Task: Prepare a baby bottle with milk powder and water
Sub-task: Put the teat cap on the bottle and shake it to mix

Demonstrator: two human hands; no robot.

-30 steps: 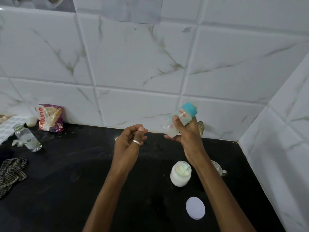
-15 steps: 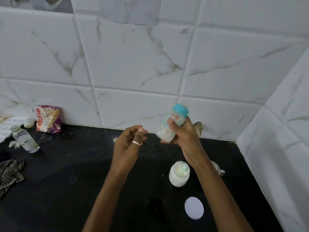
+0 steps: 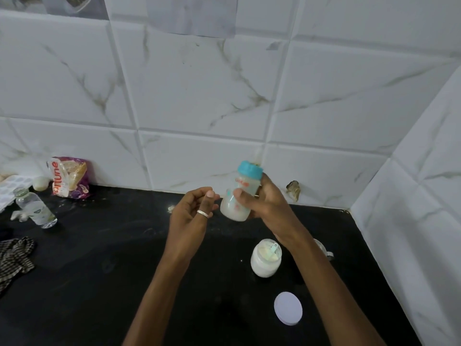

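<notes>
Right hand: my right hand (image 3: 268, 204) is up in the air over the counter (image 3: 99, 283). My fingers wrap around the bottle, and my thumb presses on its front.
Bottle: the bottle (image 3: 240, 193) is in my right hand. It leans a little, with the top tipped to the right. It has a blue cap (image 3: 250, 169) on top. White milk sits in the lower part. There is small red writing near the top.
Left hand: my left hand (image 3: 190, 216) is just beside the bottle, on its left. My fingers are curled in loosely and hold nothing. My thumb points up. I wear a ring (image 3: 202, 213) on one finger. I cannot tell if this hand touches the bottle.
Jar: the white jar (image 3: 265, 262) of milk powder stands open on the counter, under my right arm. A little scoop (image 3: 271, 251) sticks out of the powder.
Lid: the round white lid (image 3: 288, 312) lies flat on the counter, near the jar, closer to me.
Water bottle: a clear water bottle (image 3: 35, 208) stands far to the left.
Packet: a purple packet (image 3: 68, 177) leans on the wall (image 3: 199, 96), behind the water bottle.
Cloth: a checked cloth (image 3: 13, 258) lies at the left edge.
Cup: something white with a handle peeks out behind my right arm. I cannot tell what it is.
</notes>
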